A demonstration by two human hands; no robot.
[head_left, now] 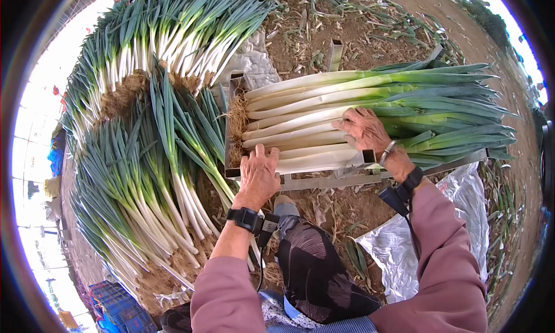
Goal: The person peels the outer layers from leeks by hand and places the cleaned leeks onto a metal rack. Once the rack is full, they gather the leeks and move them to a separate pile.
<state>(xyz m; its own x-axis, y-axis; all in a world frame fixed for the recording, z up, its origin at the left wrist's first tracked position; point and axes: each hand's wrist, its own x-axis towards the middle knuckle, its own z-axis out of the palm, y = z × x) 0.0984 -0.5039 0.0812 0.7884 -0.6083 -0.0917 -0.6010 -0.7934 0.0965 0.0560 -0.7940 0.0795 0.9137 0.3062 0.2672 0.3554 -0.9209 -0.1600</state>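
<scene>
Keeping leeks [312, 100] straight in the frame [312, 184] calls for even roots [237, 116] and light pressure: left hand [258, 170], fingers half-bent, touches them root-end; right hand [370, 132], fingers curled, mid-bundle; whether either grips, I cannot tell.

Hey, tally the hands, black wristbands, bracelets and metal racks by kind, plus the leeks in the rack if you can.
Hands: 2, left hand and right hand
Black wristbands: 2
Bracelet: 1
Metal rack: 1
Total: 6
Leeks left out: too overlapped to count.
</scene>
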